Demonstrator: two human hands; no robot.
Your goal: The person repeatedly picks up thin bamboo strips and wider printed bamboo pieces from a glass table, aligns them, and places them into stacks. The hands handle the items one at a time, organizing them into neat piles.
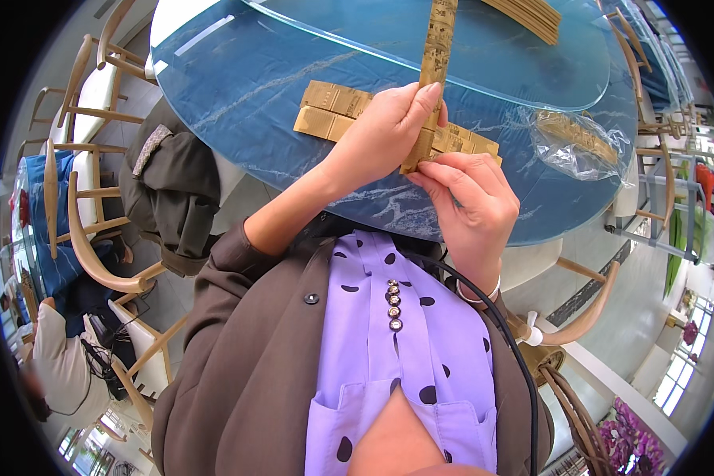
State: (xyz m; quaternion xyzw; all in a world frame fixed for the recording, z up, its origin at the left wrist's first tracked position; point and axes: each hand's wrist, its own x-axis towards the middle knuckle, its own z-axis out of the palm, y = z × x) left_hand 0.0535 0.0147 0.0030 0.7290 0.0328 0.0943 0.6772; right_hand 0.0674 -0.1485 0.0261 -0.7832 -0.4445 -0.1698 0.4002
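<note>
A long, narrow gold paper strip with dark print stands out from me over the table, its near end close to the table's edge. My left hand is closed around its lower part, thumb on top. At the strip's near end, my right hand pinches the corner between thumb and fingertips. Beneath my hands, more gold paper strips lie crosswise on the blue marbled table; their middle is hidden by my hands. To the right rests a clear plastic bag with gold paper inside.
A raised glass turntable covers the table's far part, with a fanned stack of gold strips at the top right. Left of me, a dark jacket hangs over a chair. Wooden chairs stand around. A black cable runs down my right side.
</note>
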